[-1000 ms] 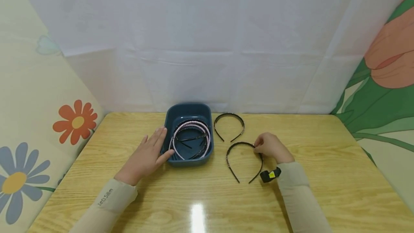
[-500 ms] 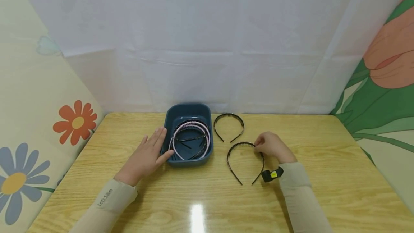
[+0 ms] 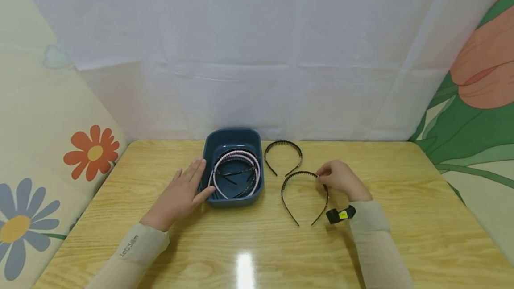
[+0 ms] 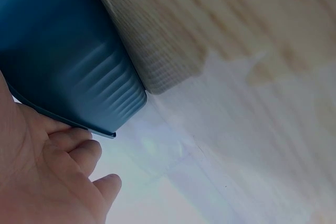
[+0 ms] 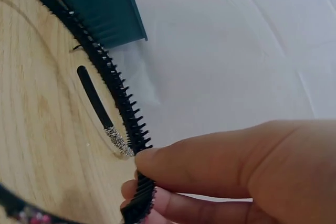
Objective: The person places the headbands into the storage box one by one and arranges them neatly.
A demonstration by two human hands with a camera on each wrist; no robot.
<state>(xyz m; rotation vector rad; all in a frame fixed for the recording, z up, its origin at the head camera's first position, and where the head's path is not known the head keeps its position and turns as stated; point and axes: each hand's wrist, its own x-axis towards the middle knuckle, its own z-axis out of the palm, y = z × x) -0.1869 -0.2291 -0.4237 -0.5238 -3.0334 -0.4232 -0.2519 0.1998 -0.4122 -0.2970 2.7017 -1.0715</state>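
In the head view, my right hand (image 3: 339, 179) pinches a black toothed headband (image 3: 283, 191) at its upper right side, between thumb and fingers. Its two tips point toward the table's front. The right wrist view shows the comb teeth of this headband (image 5: 118, 85) and glittery stones along it. My left hand (image 3: 178, 195) lies with straight fingers on the left rim of a dark blue bin (image 3: 233, 203). Inside the bin are several headbands, among them a pink one (image 3: 259, 175) and black ones. From the left wrist, the ribbed side of the bin (image 4: 79, 72) is visible.
Another black toothed headband (image 3: 283, 142) lies on the wooden table (image 3: 209, 249), right of the bin, close to the back edge. A white cloth (image 3: 241, 57) hangs behind the table. Flower-patterned panels (image 3: 94, 153) stand at both sides.
My right hand has shifted slightly right, turning the pinched headband a little, then slightly away from me. My left hand stays on the bin's rim.
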